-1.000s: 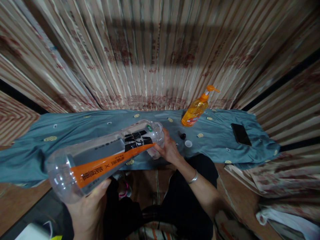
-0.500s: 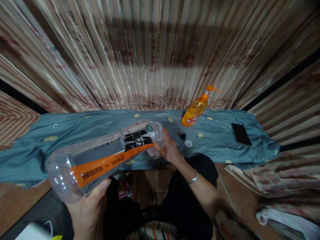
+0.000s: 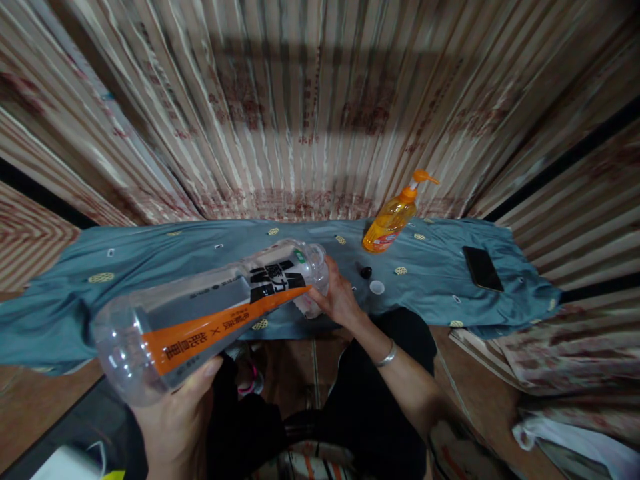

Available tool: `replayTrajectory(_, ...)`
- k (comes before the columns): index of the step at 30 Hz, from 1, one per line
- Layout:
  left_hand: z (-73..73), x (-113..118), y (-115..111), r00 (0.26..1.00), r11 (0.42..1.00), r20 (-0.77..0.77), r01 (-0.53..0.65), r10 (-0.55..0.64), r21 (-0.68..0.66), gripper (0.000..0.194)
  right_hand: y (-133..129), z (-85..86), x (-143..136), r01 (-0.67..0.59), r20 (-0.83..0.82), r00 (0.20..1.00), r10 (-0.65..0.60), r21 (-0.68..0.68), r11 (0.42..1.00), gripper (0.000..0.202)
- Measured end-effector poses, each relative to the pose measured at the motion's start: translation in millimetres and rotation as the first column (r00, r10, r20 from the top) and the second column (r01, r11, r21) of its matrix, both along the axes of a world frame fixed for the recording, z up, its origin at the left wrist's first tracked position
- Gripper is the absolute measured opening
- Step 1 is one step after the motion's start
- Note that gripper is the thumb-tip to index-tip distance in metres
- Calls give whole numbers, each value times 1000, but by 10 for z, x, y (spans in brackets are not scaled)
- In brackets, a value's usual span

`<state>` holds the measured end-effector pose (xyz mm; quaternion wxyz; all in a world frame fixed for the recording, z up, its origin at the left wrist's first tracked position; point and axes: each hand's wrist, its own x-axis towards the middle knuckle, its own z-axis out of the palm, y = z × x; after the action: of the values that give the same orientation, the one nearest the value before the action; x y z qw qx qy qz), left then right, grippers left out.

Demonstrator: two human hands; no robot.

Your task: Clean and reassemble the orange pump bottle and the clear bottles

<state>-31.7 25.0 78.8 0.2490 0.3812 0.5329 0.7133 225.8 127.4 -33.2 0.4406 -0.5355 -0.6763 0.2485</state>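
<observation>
A large clear plastic bottle (image 3: 207, 313) with an orange and black label lies tilted across my view, its mouth end lower right of centre. My left hand (image 3: 180, 413) grips it from below near the broad base. At the neck, my right hand (image 3: 337, 293) closes its fingers on clear plastic. Beneath the neck, a pale pinkish, see-through thing (image 3: 307, 307) shows, mostly hidden by the bottle and hand; I cannot make out its kind. Right of my right hand lie a black cap (image 3: 366, 273) and a white round cap (image 3: 377, 287).
A pump bottle of orange liquid (image 3: 390, 223) stands at the back of the blue-green cloth (image 3: 430, 267). Farther right lies a black phone (image 3: 483, 269). A pleated curtain (image 3: 320, 113) hangs behind. At the lower left is a white object (image 3: 65, 465) on a dark surface.
</observation>
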Motion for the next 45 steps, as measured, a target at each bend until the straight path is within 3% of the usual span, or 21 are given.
replayTrajectory(4,49,33,7,999,1000,39,9,-10,20,61,1,-8,1,-2,8,1000,2,-2,1000,91)
replayTrajectory(13,-14,-28,8,999,1000,40,-24,24,5,69,-3,19,-2,1,42,999,-1,-1,1000,89)
replayTrajectory(18,23,-2,40,996,999,88,-11,9,31,86,-1,25,0,-8,22,1000,8,0,1000,85)
replayTrajectory(29,45,3,23,999,1000,25,-25,25,-10,79,-2,21,-4,-9,8,1000,9,3,1000,88)
replayTrajectory(41,28,-14,32,990,999,139,-24,20,24,87,-5,22,2,-1,42,999,1,4,1000,89)
replayTrajectory(45,-1,-33,32,996,999,89,-10,7,41,79,-7,33,5,-15,36,999,15,1,1000,87)
